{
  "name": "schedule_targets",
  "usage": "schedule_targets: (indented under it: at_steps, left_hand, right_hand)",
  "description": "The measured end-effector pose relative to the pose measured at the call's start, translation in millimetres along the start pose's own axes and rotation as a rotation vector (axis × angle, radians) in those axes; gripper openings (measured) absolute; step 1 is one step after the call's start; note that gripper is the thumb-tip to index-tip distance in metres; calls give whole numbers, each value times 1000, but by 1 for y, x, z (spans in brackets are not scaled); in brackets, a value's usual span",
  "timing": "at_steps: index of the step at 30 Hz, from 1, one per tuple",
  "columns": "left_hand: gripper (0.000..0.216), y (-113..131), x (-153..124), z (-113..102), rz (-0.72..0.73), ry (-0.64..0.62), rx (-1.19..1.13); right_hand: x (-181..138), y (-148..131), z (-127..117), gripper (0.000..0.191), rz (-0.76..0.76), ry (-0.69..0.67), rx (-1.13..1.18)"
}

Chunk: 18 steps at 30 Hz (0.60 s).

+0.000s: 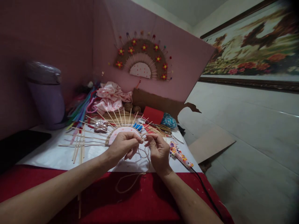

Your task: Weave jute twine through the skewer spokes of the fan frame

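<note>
A half-circle fan piece (121, 133) in pink dotted fabric lies in front of me. Twine edges it, and thin wooden sticks (114, 118) radiate outward from it. My left hand (125, 144) is closed over its right part, thumb and index finger pinched at the twine near that end. Just beside it, my right hand (158, 152) pinches the twine (149, 158) between thumb and fingers. The loose twine loops below both hands onto the red cloth. The exact grip at the fingertips is partly hidden.
A glue gun (181, 155) with a flowered cover lies right, its black cord trailing forward. Scissors (163, 128), blue yarn (169, 120), loose sticks (80, 146) and pink fabric (111, 96) surround the work. A purple tumbler (46, 96) stands left; a finished fan (143, 49) hangs behind.
</note>
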<state>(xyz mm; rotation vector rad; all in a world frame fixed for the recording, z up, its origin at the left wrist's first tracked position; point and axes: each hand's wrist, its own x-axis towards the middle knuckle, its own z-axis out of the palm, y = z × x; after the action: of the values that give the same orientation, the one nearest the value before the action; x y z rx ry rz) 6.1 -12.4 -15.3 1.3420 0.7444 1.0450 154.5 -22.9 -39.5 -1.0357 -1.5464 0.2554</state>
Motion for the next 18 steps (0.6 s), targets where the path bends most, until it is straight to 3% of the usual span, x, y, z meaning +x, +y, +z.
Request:
schedule_targets:
  at_steps: [9,18]
  left_hand:
    - [24,3,-1,0,-42,13,57]
    - [6,1,1,2,-59,58,22]
  right_hand:
    - [0,1,-1,14,-31,-11,-6]
    - [0,4,0,16,-22,-5,-74]
